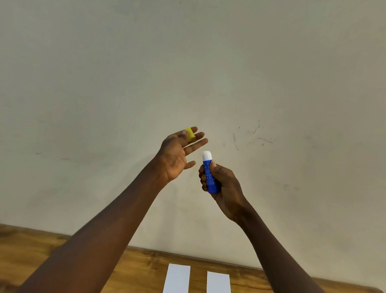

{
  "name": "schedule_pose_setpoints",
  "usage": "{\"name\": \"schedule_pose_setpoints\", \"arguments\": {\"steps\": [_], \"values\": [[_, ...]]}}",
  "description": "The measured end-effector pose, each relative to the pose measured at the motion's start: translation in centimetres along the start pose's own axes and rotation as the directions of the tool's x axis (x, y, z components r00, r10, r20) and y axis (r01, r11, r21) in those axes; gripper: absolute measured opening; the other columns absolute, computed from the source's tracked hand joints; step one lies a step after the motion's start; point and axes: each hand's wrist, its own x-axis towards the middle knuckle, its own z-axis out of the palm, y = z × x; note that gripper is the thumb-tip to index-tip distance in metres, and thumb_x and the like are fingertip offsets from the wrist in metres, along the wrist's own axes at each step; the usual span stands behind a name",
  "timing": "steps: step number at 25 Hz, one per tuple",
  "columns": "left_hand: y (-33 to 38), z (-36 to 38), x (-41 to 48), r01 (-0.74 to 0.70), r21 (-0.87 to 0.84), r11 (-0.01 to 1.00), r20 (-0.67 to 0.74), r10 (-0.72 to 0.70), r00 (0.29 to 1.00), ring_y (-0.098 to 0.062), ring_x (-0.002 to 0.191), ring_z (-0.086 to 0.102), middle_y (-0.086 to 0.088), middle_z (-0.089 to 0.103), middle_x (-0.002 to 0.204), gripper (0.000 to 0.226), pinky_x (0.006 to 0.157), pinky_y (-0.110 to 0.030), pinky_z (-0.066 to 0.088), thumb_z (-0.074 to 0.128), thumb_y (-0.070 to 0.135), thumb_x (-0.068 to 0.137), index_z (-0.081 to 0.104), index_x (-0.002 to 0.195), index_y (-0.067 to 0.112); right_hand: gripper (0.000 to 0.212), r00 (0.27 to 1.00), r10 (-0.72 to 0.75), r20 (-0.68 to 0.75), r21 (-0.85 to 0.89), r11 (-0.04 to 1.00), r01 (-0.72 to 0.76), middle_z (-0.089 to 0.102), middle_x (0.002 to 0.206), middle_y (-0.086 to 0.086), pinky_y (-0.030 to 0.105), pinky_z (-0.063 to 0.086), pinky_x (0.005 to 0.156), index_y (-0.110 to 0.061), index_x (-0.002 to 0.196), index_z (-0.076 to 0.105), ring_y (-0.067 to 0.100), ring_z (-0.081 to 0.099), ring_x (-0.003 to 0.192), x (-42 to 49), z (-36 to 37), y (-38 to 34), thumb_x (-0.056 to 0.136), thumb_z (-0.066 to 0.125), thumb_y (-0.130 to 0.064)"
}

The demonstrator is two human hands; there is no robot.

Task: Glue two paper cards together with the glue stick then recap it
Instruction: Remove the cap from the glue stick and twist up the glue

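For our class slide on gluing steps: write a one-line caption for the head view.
Left hand holds the yellow cap, right hand the uncapped glue stick, above two separate white cards.

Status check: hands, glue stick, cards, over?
Left hand pinches yellow cap; right hand grips uncapped glue stick. Both cards flat on table, apart, unglued. Nothing in the way.

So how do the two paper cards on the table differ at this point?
The left card lies a little farther from the person than the right card. The left card's edges run nearly straight away from the person, while the right card is turned slightly. Both are plain white, lie flat on the wooden table, sit apart without touching, and neither hand is on them.
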Motion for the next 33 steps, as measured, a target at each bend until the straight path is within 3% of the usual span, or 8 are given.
{"name": "schedule_pose_setpoints", "arguments": {"steps": [4, 9, 13, 19, 22, 25, 28, 33], "values": [[-0.8, 0.5, -0.2, 0.051, -0.053, 0.997, -0.036, -0.053, 0.998, -0.026, 0.109, 0.054, -0.013, 0.053, 0.134, 0.025, 0.11, -0.059, 0.024, 0.027, 0.027, 0.098, 0.051, 0.094, 0.019, 0.026, 0.995, -0.079, -0.053, -0.026, 0.997, 0.078, 0.056, 0.082, 0.001, 0.014, 0.045, 0.057, -0.015, 0.086, 0.057, 0.01, 0.049, 0.067, 0.4, 0.4, -0.8, 0.095, 0.033, -0.021], [-1.9, 1.1, -0.4, 0.029, 0.021, 0.999, 0.022, -0.03, 0.999, -0.032, 0.121, 0.049, -0.01, 0.055, 0.127, 0.048, 0.11, -0.059, 0.025, 0.027, 0.045, 0.095, 0.035, 0.131, 0.014, 0.022, 0.983, -0.123, -0.133, -0.062, 0.991, 0.115, 0.055, 0.075, 0.0, 0.023, 0.047, 0.059, -0.026, 0.087, 0.057, 0.011, 0.054, 0.06, 0.9, 0.4, -1.6, 0.093, 0.036, -0.03], [-2.2, 1.5, -0.8, -0.083, 0.099, 0.992, -0.054, 0.089, 0.995, -0.026, 0.101, 0.054, -0.007, 0.057, 0.096, 0.014, 0.104, -0.056, 0.037, 0.057, 0.025, 0.086, 0.043, 0.087, 0.022, 0.007, 0.966, -0.205, -0.156, -0.073, 0.978, 0.196, 0.06, 0.063, -0.004, 0.019, 0.042, 0.049, -0.029, 0.092, 0.048, 0.008, 0.05, 0.047, 1.0, 0.7, -1.2, 0.091, 0.044, -0.023], [-1.8, 1.3, -0.7, -0.103, 0.083, 0.991, -0.112, 0.112, 0.987, -0.028, 0.091, 0.061, -0.016, 0.061, 0.101, 0.043, 0.087, -0.043, 0.048, 0.063, 0.013, 0.082, 0.041, 0.118, 0.002, 0.012, 0.954, -0.267, -0.137, -0.13, 0.959, 0.25, 0.059, 0.072, 0.008, 0.023, 0.042, 0.052, -0.017, 0.083, 0.043, 0.007, 0.053, 0.049, 1.0, 0.9, -1.4, 0.086, 0.053, -0.012], [-1.4, 1.0, -0.1, -0.137, 0.024, 0.99, -0.142, 0.139, 0.98, -0.033, 0.1, 0.061, -0.019, 0.061, 0.107, 0.039, 0.085, -0.04, 0.05, 0.064, 0.014, 0.08, 0.04, 0.11, 0.004, 0.024, 0.931, -0.3, -0.209, -0.137, 0.951, 0.276, 0.057, 0.091, 0.008, 0.017, 0.051, 0.06, -0.015, 0.09, 0.049, 0.012, 0.061, 0.067, 0.9, 1.2, -0.9, 0.077, 0.066, -0.006], [-1.2, 0.8, 0.2, -0.162, -0.018, 0.987, -0.182, 0.156, 0.971, -0.033, 0.098, 0.062, -0.018, 0.065, 0.1, 0.032, 0.093, -0.042, 0.047, 0.065, 0.008, 0.08, 0.042, 0.103, 0.007, 0.025, 0.877, -0.333, -0.346, -0.132, 0.943, 0.306, 0.059, 0.079, 0.003, 0.014, 0.051, 0.059, -0.014, 0.084, 0.056, 0.007, 0.061, 0.063, 0.8, 1.7, -0.2, 0.07, 0.071, 0.001], [-1.2, 0.9, 0.4, -0.197, -0.06, 0.979, -0.18, 0.183, 0.966, -0.025, 0.079, 0.067, -0.008, 0.07, 0.074, 0.022, 0.09, -0.04, 0.05, 0.062, 0.0, 0.08, 0.043, 0.081, 0.011, 0.014, 0.872, -0.276, -0.404, -0.036, 0.957, 0.287, 0.064, 0.074, 0.008, 0.016, 0.054, 0.057, -0.011, 0.081, 0.062, 0.009, 0.065, 0.057, 0.9, 2.1, -0.1, 0.075, 0.066, 0.001], [-1.0, 1.1, 0.9, -0.235, 0.006, 0.972, -0.127, 0.234, 0.964, -0.022, 0.075, 0.068, -0.019, 0.06, 0.092, 0.028, 0.088, -0.038, 0.052, 0.059, -0.001, 0.082, 0.037, 0.07, 0.013, 0.016, 0.917, -0.215, -0.335, 0.003, 0.973, 0.229, 0.067, 0.062, 0.006, 0.017, 0.054, 0.053, -0.003, 0.093, 0.06, 0.012, 0.066, 0.052, 1.2, 2.3, 0.0, 0.091, 0.044, -0.005]]}}
